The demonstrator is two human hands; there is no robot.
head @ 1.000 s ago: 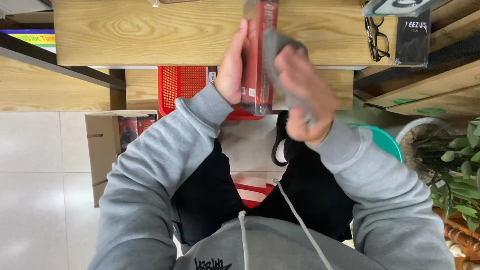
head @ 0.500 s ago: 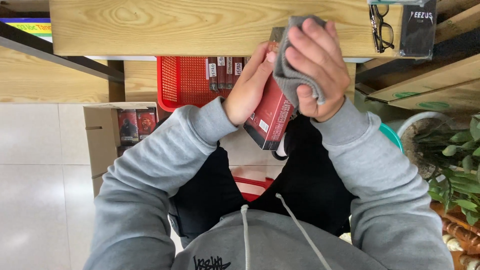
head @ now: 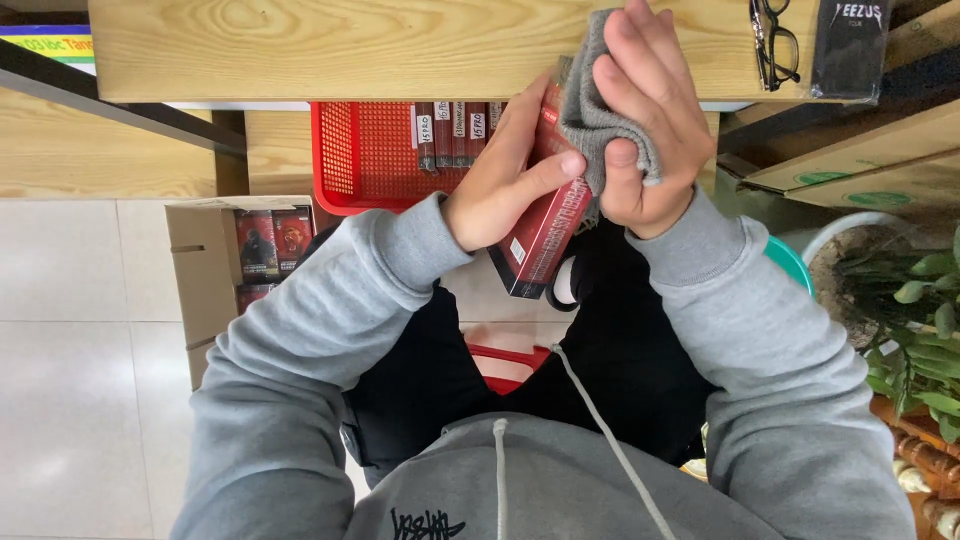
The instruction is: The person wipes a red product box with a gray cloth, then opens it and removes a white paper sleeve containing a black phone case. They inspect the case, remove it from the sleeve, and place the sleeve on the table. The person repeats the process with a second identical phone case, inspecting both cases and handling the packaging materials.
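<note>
- I see my left hand (head: 505, 190) wrapped around a flat red box (head: 545, 235). The fingers lie along one side and the thumb presses on the front, so the grip is tight.
- The red box is up in the air, above my lap and just in front of the wooden table (head: 300, 45). It leans over, with its lower corner pointing down toward my knees.
- My right hand (head: 645, 120) is closed around a grey cloth (head: 595, 125). The cloth is bunched under my fingers and pushed against the top part of the red box.
- Both hands are close together, with the box and the cloth between them.
- A red basket (head: 365, 155) sits under the table, behind my hands. More dark red boxes (head: 455, 125) stand in a row inside it, against its back wall.
- A cardboard box (head: 200, 270) stands on the floor to my left. It is open and holds some small packs with pictures on them.
- Black glasses (head: 775, 45) lie on the table to the right, just beside a black pouch (head: 848, 50).
- A green plant (head: 920, 340) grows at the far right.
- I wear a grey hoodie (head: 290, 400) with white strings.
</note>
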